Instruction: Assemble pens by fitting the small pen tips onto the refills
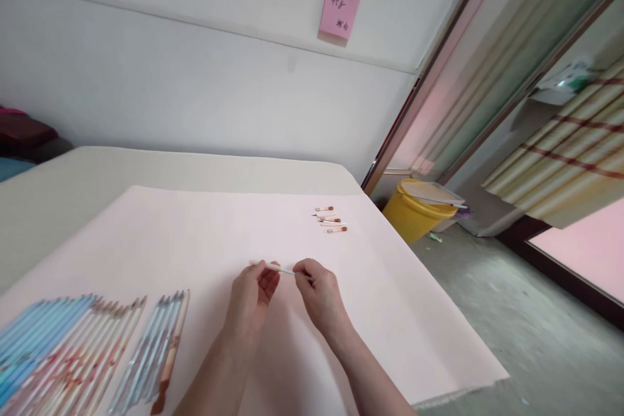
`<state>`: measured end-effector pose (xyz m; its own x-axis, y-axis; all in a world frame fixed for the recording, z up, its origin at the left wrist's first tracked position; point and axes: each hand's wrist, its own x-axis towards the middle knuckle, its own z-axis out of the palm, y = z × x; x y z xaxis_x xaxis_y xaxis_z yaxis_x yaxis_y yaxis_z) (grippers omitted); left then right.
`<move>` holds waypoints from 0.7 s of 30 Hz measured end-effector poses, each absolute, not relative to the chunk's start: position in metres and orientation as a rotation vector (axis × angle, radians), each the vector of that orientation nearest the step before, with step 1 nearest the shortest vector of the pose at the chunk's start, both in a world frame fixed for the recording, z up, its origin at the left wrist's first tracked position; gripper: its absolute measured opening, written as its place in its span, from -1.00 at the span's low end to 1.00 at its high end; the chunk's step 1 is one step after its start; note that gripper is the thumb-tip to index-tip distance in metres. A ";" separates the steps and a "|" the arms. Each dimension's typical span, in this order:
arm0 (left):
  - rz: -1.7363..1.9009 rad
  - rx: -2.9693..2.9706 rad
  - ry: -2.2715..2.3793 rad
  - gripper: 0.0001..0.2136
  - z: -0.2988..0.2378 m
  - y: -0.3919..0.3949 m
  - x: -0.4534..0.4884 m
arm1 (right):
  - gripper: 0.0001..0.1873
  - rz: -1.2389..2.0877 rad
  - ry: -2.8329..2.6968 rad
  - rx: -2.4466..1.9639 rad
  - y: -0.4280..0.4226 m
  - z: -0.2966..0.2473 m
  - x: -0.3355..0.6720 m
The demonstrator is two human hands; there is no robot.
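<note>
Over the middle of a pale pink sheet (pixel 195 227), my left hand (pixel 253 296) and my right hand (pixel 319 292) meet on one thin pen-like stick (pixel 273 266). The left hand's fingers curl around its pale end. A pinch of the right hand's fingers holds the bluish end. A few short pale caps or tips (pixel 330 219) with reddish ends lie in a small cluster farther away to the right. A long row of several similar blue and pink sticks (pixel 82 351) lies side by side at the near left.
The pink sheet covers a cream table (pixel 63 188) against a white wall. A pink sticky note (pixel 338 10) hangs on the wall. A yellow bucket (pixel 416 211) with a lid stands on the grey floor past the table's right edge, beside sliding glass doors.
</note>
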<state>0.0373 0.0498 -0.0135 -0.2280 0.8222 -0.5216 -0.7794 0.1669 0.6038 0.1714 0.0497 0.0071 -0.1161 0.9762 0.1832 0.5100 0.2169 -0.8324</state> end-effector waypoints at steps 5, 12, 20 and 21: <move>1.437 0.144 0.991 -0.96 -0.010 0.044 0.047 | -0.82 0.756 -1.704 -1.390 0.048 0.001 0.164; 1.426 0.220 0.917 -0.93 -0.006 0.035 0.061 | -0.54 0.793 -1.626 -1.314 0.049 -0.014 0.156; 1.476 0.230 0.918 -0.95 -0.010 0.036 0.056 | -0.56 1.001 -1.550 -1.316 0.054 -0.012 0.163; 1.489 0.225 0.928 -0.96 -0.010 0.037 0.055 | -0.60 1.018 -1.550 -1.308 0.054 -0.012 0.164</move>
